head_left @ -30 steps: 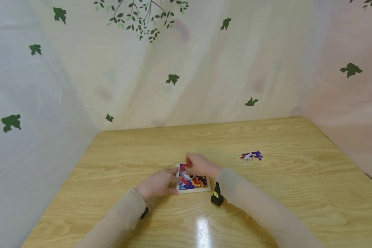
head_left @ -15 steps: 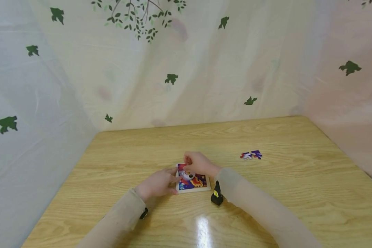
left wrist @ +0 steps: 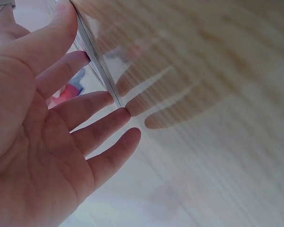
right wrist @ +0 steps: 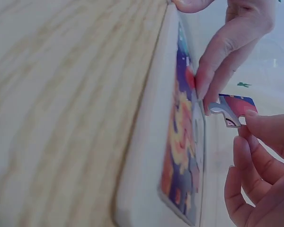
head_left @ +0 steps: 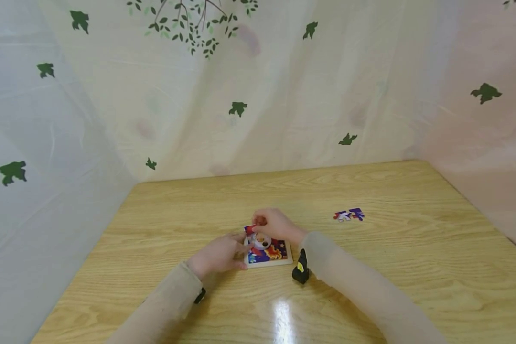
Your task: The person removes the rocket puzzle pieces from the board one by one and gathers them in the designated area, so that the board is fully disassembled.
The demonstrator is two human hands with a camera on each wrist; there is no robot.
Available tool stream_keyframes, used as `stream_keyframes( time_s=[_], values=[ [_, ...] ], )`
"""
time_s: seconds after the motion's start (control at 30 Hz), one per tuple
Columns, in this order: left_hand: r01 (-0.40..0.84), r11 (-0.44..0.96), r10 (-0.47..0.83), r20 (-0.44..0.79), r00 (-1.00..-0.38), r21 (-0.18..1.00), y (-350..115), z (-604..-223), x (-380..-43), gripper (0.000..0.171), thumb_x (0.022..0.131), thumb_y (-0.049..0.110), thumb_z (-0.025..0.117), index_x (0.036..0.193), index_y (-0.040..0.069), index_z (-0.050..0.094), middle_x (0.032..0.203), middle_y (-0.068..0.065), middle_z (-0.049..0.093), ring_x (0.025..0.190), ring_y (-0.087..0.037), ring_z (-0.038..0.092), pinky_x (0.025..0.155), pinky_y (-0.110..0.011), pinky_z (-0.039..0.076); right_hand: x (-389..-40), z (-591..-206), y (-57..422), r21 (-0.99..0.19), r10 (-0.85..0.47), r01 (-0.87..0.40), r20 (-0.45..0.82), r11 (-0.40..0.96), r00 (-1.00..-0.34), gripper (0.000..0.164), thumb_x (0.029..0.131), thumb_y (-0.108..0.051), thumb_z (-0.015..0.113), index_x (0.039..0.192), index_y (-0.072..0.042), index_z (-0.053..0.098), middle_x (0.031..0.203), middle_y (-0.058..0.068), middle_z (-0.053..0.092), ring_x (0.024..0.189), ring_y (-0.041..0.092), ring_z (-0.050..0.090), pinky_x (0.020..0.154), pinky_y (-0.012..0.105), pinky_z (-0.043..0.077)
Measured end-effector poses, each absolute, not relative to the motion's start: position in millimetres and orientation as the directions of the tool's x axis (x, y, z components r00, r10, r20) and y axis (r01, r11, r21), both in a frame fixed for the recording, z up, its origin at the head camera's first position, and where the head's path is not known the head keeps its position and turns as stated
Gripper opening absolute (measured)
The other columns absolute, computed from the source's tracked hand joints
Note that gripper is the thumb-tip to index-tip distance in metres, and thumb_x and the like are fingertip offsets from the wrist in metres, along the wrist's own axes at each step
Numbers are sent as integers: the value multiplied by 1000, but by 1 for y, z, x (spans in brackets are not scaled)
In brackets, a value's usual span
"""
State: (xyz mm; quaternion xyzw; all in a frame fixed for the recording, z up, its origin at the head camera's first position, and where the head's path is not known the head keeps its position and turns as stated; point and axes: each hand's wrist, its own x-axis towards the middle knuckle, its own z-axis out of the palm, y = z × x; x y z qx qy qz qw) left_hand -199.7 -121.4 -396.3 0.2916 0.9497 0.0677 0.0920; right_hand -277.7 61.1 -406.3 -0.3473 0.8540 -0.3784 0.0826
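A jigsaw puzzle in a white tray (head_left: 289,260) lies on the table, with a flame pattern and a white round figure in its picture. My left hand (head_left: 219,255) rests against the tray's left side, fingers extended; in the left wrist view its fingertips (left wrist: 120,116) touch the tray edge. Above the tray's far left corner, my right hand (head_left: 281,228) pinches a jigsaw piece (right wrist: 236,109) between thumb and fingers. That piece is red, grey and dark blue, and stands clear of the puzzle surface in the right wrist view. Part of the puzzle is hidden under my hands.
Loose jigsaw pieces (head_left: 356,213) lie together on the wooden table (head_left: 413,248), right of and beyond the tray. Black wrist devices (head_left: 301,270) sit at both cuffs. A pale curtain (head_left: 284,119) with leaf prints stands behind the table and along its sides.
My right hand has shifted slightly left and away from me, and the pinched jigsaw piece has moved with it toward the tray's far left corner. The left hand has stayed in place.
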Motion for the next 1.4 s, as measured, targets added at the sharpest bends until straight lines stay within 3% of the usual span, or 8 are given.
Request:
stream_keyframes(
  time_s=[0.33,0.67,1.4],
  values=[
    [517,834,546,-161,-822,194,-120,-392,-195,53,83,33,70,129,10,59,146,-22,39,131,-38,43,110,-46,35,-276,-394,74,-719,-613,-485,104,498,-783,5,90,-12,64,89,-8,63,83,2,64,77,11,57,71,24,49],
    [493,847,525,-168,-835,196,-120,-392,-192,53,82,33,71,129,11,58,147,-21,38,132,-38,42,110,-47,34,-287,-398,100,-710,-586,-472,104,522,-804,4,92,-12,62,91,-9,64,80,1,60,72,13,51,63,23,44],
    [486,849,521,-175,-835,209,-122,-392,-194,53,83,31,70,130,12,57,148,-20,35,134,-38,39,112,-48,31,-300,-388,154,-679,-510,-422,81,601,-857,7,93,-12,59,91,-7,63,81,5,60,72,16,50,61,26,42]
  ],
)
